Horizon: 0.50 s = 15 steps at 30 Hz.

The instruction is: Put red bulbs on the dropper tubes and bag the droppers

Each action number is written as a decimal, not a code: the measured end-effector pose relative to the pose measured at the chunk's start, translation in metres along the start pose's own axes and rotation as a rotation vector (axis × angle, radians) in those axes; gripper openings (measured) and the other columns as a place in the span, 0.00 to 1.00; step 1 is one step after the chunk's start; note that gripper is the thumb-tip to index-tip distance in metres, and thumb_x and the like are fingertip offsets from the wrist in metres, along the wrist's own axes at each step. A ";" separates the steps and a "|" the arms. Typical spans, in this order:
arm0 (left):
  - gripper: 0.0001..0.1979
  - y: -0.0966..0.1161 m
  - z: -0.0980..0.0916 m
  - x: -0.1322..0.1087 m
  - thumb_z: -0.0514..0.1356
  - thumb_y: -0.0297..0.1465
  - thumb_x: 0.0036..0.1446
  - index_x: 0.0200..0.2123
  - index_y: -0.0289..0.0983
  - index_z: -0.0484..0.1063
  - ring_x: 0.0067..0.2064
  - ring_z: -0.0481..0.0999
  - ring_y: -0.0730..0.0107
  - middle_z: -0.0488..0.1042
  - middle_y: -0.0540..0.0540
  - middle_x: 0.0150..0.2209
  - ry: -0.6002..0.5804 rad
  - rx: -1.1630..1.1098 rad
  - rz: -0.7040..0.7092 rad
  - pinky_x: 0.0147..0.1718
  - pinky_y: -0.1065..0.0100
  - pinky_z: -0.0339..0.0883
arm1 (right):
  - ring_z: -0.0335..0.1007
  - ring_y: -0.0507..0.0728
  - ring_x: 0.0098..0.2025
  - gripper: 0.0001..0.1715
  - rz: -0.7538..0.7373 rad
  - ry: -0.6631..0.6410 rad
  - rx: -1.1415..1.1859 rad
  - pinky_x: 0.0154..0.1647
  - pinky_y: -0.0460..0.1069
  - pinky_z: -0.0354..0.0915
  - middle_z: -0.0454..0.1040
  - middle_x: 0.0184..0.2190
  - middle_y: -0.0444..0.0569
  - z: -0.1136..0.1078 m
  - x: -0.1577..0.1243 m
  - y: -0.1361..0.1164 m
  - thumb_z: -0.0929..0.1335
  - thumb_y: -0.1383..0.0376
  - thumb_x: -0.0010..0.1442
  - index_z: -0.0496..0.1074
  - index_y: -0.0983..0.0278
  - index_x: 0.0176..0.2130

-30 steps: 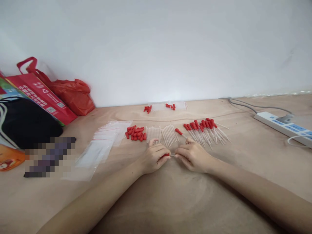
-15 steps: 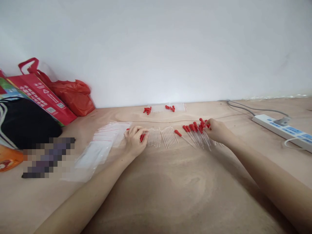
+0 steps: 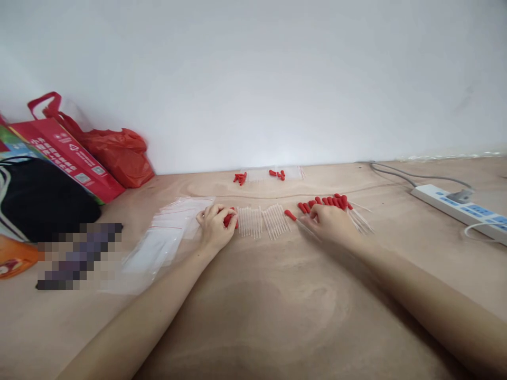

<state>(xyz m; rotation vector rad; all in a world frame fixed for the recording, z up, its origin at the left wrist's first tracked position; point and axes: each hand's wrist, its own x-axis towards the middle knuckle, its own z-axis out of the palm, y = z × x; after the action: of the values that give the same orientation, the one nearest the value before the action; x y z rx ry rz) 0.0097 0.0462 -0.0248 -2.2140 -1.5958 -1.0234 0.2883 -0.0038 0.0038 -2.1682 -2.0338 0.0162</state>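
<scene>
My left hand (image 3: 215, 226) rests on the pile of loose red rubber bulbs (image 3: 228, 219), fingers curled over them; a bulb shows between the fingertips. To its right lie two rows of clear glass tubes (image 3: 262, 221). My right hand (image 3: 330, 223) lies over the near part of the row of finished droppers with red bulbs (image 3: 330, 202), fingers bent down on the table. One finished dropper (image 3: 293, 217) lies apart, just left of that hand. What the right fingers hold, if anything, is hidden.
Clear zip bags (image 3: 166, 237) lie left of my left hand. Red bags (image 3: 99, 153) and a black bag (image 3: 39, 198) stand at far left. More red bulbs (image 3: 257, 174) sit near the wall. A white power strip (image 3: 461, 210) with cables lies at right.
A second ago both hands met in the middle on one dropper. They then parted, left to the bulb pile, right to the dropper row; the right hand has since drawn back leftward.
</scene>
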 end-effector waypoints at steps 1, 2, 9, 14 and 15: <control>0.04 0.000 0.000 0.000 0.58 0.31 0.50 0.27 0.40 0.73 0.42 0.66 0.61 0.71 0.47 0.35 -0.003 0.002 -0.001 0.43 0.58 0.47 | 0.69 0.60 0.34 0.20 -0.012 -0.021 -0.020 0.29 0.49 0.57 0.73 0.30 0.53 0.001 -0.002 -0.009 0.59 0.52 0.55 0.70 0.64 0.32; 0.04 0.000 0.000 0.000 0.58 0.31 0.50 0.27 0.40 0.73 0.42 0.66 0.61 0.71 0.47 0.35 -0.006 0.003 -0.005 0.43 0.58 0.47 | 0.69 0.61 0.34 0.21 -0.018 -0.046 -0.045 0.29 0.50 0.58 0.73 0.30 0.54 0.002 -0.003 -0.017 0.59 0.52 0.55 0.70 0.65 0.32; 0.03 -0.001 -0.001 -0.001 0.58 0.31 0.50 0.27 0.41 0.73 0.41 0.67 0.61 0.71 0.47 0.34 -0.007 0.004 -0.001 0.42 0.58 0.47 | 0.71 0.62 0.36 0.19 0.010 -0.095 -0.137 0.30 0.51 0.62 0.73 0.36 0.61 0.007 0.006 -0.035 0.57 0.64 0.57 0.73 0.69 0.36; 0.03 -0.001 0.001 -0.001 0.59 0.31 0.49 0.27 0.41 0.73 0.42 0.67 0.61 0.71 0.47 0.34 0.002 0.009 -0.011 0.43 0.57 0.47 | 0.71 0.63 0.38 0.18 0.042 -0.084 -0.154 0.33 0.52 0.63 0.73 0.37 0.62 0.012 0.018 -0.031 0.58 0.70 0.55 0.73 0.69 0.37; 0.03 -0.001 0.001 0.000 0.59 0.31 0.50 0.27 0.41 0.73 0.42 0.67 0.61 0.71 0.47 0.34 0.001 0.009 -0.012 0.42 0.57 0.47 | 0.71 0.63 0.38 0.18 0.049 -0.089 -0.155 0.33 0.52 0.63 0.73 0.37 0.62 0.012 0.020 -0.031 0.58 0.71 0.55 0.73 0.70 0.37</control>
<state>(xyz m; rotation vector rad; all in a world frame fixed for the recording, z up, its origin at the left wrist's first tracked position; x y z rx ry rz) 0.0087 0.0467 -0.0258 -2.1996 -1.6125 -1.0188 0.2579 0.0193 -0.0024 -2.3490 -2.0936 -0.0406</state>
